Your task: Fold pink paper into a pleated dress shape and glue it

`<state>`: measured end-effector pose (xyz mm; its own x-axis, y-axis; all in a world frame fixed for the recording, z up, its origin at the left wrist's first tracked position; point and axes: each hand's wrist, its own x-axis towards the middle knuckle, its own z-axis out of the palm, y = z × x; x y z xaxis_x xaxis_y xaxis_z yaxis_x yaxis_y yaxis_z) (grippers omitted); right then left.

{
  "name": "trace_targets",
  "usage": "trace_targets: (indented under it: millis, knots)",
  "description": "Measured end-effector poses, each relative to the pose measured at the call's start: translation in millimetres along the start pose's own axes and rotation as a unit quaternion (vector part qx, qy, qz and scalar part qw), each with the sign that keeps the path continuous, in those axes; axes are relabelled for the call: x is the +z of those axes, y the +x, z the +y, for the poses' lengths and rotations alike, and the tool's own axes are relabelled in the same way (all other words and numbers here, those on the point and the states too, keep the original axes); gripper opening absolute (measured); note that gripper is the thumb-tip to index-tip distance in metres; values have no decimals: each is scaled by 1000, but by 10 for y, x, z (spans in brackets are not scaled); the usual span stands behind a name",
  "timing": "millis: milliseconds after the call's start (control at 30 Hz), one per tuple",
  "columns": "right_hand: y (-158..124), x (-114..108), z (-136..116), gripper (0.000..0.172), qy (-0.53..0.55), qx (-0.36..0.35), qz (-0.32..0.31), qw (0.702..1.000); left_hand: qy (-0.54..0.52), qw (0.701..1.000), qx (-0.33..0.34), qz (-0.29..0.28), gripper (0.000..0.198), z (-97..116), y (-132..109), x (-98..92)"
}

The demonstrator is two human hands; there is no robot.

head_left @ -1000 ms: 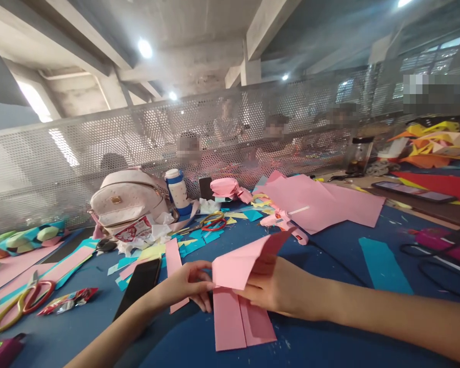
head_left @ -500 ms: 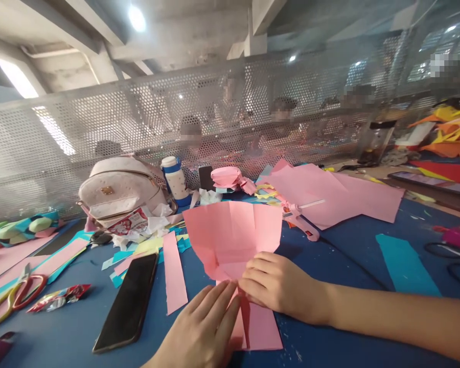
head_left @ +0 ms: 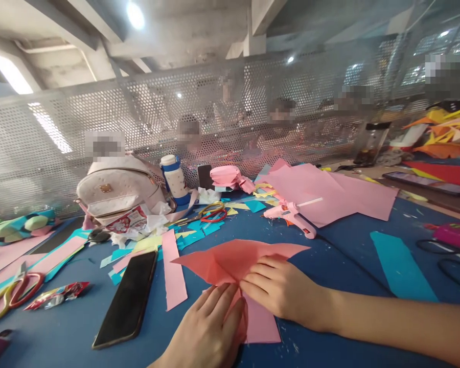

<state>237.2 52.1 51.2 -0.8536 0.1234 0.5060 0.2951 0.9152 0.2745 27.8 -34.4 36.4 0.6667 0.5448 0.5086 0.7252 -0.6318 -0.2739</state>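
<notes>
On the blue table in front of me is a folded sheet of pink paper. Its upper flap has opened into a wide, low shape with a pointed tip on each side. My left hand grips its near left part, fingers pressed together and thumb against the fold. My right hand is closed on the right side, its fingertips pushing on the middle where the creases meet. The fingertips of both hands nearly touch. Part of the folded layers lies hidden under the hands.
A black phone and a pink paper strip lie left. Behind are scissors, a pink glue gun with its cord, and large pink sheets. A backpack and bottle stand by the perforated screen.
The paper's upper flap stood up before; now it is pulled down and spread sideways into points. The scissors and scraps behind it have come into sight. Both hands stay nearly in place.
</notes>
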Motion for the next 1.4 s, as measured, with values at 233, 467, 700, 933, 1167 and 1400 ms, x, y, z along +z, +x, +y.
trace_targets:
  millis: [233, 467, 700, 933, 1167, 1400]
  knots:
    - [45, 29, -16, 24, -91, -5, -19, 996, -20, 1000, -10, -12, 38, 25, 26, -30]
    - [101, -3, 27, 21, -70, -10, -56, 996, -54, 997, -24, -49, 38, 23, 61, -91]
    - [101, 87, 92, 26, -36, -37, -12, 999, -38, 999, 6, -3, 36, -63, 7, -9]
    - [81, 106, 107, 26, -43, -66, 13, 997, -5, 1000, 11, 21, 36, -121, 30, 22]
    - [105, 100, 126, 21, -35, -85, 1, 996, 23, 999, 5, 33, 37, -153, -31, 151]
    - [66, 96, 117, 20, -24, -81, -25, 996, 36, 999, 0, 29, 35, -125, -49, 224]
